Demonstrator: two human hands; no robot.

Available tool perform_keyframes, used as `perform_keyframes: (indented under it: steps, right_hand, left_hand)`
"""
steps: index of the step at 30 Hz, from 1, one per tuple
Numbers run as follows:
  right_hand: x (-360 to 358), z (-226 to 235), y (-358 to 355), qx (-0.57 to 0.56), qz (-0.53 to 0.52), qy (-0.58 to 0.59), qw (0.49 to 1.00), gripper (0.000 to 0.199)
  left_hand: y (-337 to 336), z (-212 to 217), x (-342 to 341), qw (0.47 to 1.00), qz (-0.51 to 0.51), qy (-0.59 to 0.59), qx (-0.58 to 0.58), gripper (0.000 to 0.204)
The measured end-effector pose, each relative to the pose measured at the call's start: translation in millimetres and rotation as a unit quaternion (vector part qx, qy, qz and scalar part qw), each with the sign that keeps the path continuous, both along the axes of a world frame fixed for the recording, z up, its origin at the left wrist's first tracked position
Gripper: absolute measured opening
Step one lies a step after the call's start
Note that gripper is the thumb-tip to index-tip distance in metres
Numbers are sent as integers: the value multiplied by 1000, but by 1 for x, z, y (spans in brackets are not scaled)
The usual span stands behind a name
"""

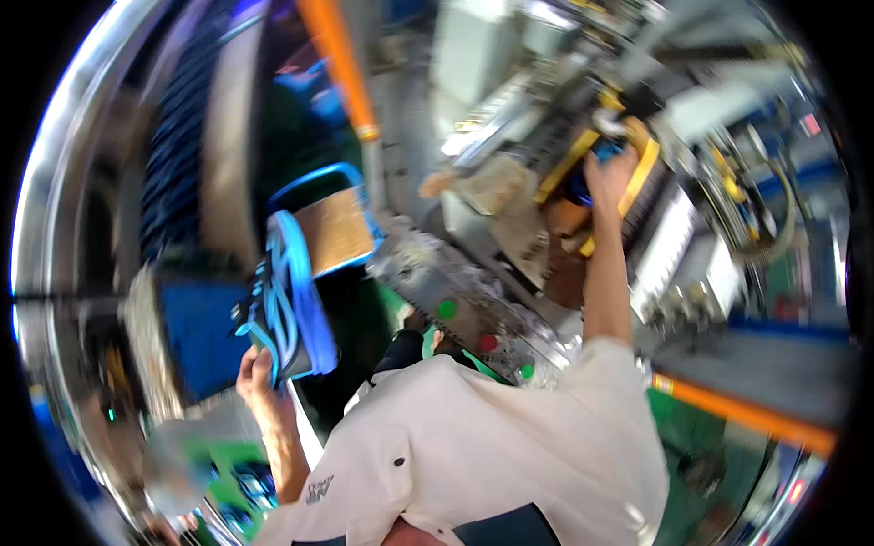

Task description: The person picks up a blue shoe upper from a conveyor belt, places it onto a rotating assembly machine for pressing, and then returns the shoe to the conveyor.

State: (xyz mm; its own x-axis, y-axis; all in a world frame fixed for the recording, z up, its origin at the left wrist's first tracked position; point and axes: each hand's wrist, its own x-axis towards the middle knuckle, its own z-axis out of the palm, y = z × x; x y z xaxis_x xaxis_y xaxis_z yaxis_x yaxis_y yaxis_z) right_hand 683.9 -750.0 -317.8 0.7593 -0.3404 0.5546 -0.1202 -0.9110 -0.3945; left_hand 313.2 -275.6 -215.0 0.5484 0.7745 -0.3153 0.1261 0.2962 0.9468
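Observation:
On the left, my left hand (259, 375) is closed on the lower edge of a blue-and-black item (305, 305) with looped light-blue bands. It is held up and tilted, and blur hides its exact kind. My right arm reaches far out to the machine (510, 196). There my right hand (614, 175) is between yellow-edged bars (641, 177), its fingers curled around something small and blue (608, 150) that I cannot make out.
A blue-rimmed tray (376, 214) with a brown board stands beyond my left hand. A panel with green and red buttons (488, 343) runs in front of me. Orange bars (746, 414) stand at the right and far left. A blue box (200, 328) is at the left.

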Motion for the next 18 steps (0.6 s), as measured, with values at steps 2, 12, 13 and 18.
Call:
perform_keyframes:
  steps: [2,12,13,18]
  right_hand:
    - [-78,36,87,32,162,-132,977,58]
    - [-209,-164,228,29,421,102,901,27]
    - [-203,-157,234,45,448,-26,893,26]
    - [-186,-76,272,160,415,18,896,24]
  left_hand:
    - [-2,-23,-34,998,64,2,-28,27]
    - [-9,-77,-143,961,209,-1,-180,13]
    - [-7,-77,-156,949,257,10,-181,10]
    - [33,-106,-242,901,412,-7,-139,10]
